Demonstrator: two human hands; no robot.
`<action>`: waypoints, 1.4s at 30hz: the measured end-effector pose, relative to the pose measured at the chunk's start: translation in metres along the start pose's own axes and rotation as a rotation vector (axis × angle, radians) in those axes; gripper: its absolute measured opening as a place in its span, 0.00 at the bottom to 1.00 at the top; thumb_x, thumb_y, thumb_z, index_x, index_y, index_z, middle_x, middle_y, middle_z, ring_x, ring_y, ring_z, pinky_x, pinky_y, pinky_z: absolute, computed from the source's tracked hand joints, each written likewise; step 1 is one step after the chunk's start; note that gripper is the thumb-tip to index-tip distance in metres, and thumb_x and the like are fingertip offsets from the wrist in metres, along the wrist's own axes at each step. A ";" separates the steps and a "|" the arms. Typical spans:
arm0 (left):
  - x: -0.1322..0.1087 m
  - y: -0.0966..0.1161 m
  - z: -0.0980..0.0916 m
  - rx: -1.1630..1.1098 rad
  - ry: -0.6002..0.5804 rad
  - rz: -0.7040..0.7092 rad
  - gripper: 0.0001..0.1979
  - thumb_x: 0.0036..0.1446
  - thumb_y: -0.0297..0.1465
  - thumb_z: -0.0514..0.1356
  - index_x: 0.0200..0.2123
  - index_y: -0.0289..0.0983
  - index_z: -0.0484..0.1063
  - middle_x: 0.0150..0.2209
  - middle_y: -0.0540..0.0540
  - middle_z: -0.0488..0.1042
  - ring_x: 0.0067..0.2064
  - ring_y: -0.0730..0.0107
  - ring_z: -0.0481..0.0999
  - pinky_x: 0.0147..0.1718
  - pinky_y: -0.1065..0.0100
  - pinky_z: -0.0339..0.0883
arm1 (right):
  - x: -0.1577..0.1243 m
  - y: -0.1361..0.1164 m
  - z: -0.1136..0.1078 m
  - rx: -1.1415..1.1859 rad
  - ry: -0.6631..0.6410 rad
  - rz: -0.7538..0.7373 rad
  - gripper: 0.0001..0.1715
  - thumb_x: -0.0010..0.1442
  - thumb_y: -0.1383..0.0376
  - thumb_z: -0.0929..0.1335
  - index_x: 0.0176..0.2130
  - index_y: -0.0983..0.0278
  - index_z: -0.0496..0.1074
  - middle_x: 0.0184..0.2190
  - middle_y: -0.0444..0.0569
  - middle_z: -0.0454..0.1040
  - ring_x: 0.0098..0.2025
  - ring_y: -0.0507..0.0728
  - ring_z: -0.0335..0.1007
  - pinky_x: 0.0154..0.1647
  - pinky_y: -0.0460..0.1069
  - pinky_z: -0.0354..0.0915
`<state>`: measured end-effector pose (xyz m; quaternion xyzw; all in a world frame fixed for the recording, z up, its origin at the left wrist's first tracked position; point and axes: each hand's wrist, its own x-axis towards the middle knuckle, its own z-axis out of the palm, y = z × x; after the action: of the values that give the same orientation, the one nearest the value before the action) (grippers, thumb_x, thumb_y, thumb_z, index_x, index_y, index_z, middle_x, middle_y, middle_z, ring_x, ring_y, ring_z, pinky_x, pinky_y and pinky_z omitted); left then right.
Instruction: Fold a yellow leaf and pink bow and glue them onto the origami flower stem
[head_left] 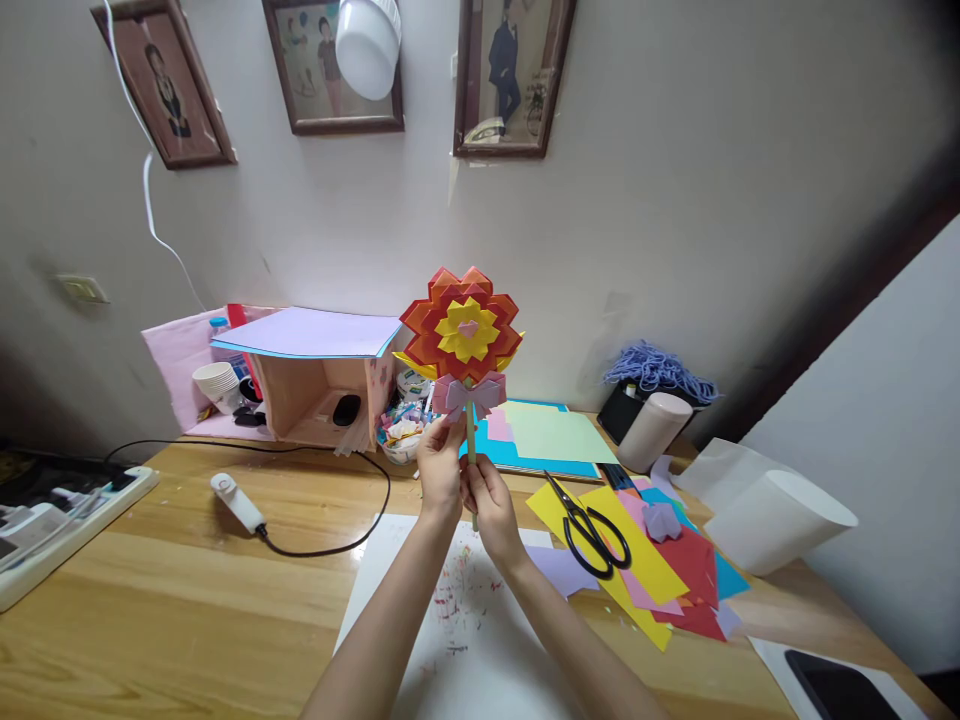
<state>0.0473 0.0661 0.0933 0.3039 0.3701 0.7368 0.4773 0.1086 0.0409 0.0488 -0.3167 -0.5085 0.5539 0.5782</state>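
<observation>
One paper flower (461, 330) stands upright above the middle of the wooden table (180, 590), layered in red, orange and yellow with a small pink heart at its centre, and one pink-and-lilac bow (469, 393) sits just under it on one thin stick (471, 428). The left hand (441, 465) is closed to a pinch, fingertips on the stick right below the bow and touching its lower edge. The right hand (491, 505) is clenched around the stick lower down, just beside the left. On the table lie one pair of black scissors (592, 530) on a spread of coloured papers (652, 570), one white glue gun (236, 500) with a black cord, one stack of paper cups (217, 382), one open cardboard box (315, 395) and one bundle of blue yarn (656, 365). Three framed pictures (332, 65) hang on the wall (no writing anywhere is legible).
</observation>
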 end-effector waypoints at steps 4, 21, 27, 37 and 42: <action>0.000 0.000 -0.002 0.022 -0.017 -0.037 0.13 0.41 0.39 0.65 0.26 0.35 0.69 0.26 0.50 0.71 0.28 0.75 0.70 0.22 0.77 0.59 | -0.001 0.002 0.000 -0.007 0.027 -0.013 0.15 0.58 0.52 0.61 0.31 0.61 0.59 0.21 0.38 0.49 0.20 0.49 0.42 0.21 0.46 0.45; 0.037 0.016 -0.104 0.258 0.451 0.242 0.20 0.52 0.43 0.54 0.17 0.36 0.58 0.16 0.56 0.57 0.20 0.80 0.58 0.22 0.75 0.55 | 0.009 0.000 -0.017 -0.019 0.046 -0.008 0.16 0.59 0.54 0.60 0.35 0.64 0.64 0.19 0.38 0.53 0.18 0.47 0.42 0.17 0.45 0.41; 0.037 0.064 -0.091 0.390 0.055 0.240 0.21 0.49 0.46 0.57 0.36 0.34 0.74 0.35 0.44 0.75 0.34 0.70 0.72 0.36 0.68 0.65 | 0.005 0.019 -0.013 -0.070 -0.030 0.057 0.19 0.59 0.51 0.60 0.33 0.64 0.66 0.17 0.38 0.52 0.17 0.47 0.42 0.17 0.45 0.40; 0.043 0.078 -0.109 0.468 0.108 0.362 0.15 0.43 0.38 0.65 0.31 0.33 0.73 0.30 0.46 0.75 0.32 0.71 0.73 0.33 0.72 0.65 | -0.006 0.033 -0.001 -0.137 -0.173 0.173 0.20 0.58 0.50 0.61 0.32 0.64 0.67 0.16 0.38 0.53 0.17 0.47 0.43 0.17 0.44 0.41; 0.046 0.077 -0.120 0.486 0.089 0.347 0.14 0.45 0.39 0.63 0.29 0.32 0.75 0.27 0.46 0.75 0.30 0.69 0.73 0.32 0.70 0.66 | -0.006 0.042 -0.003 -0.156 -0.197 0.200 0.21 0.59 0.50 0.60 0.33 0.65 0.66 0.16 0.37 0.52 0.17 0.46 0.41 0.17 0.44 0.41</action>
<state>-0.1023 0.0572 0.0971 0.4354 0.4988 0.7097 0.2407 0.0989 0.0435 0.0078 -0.3541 -0.5702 0.5957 0.4412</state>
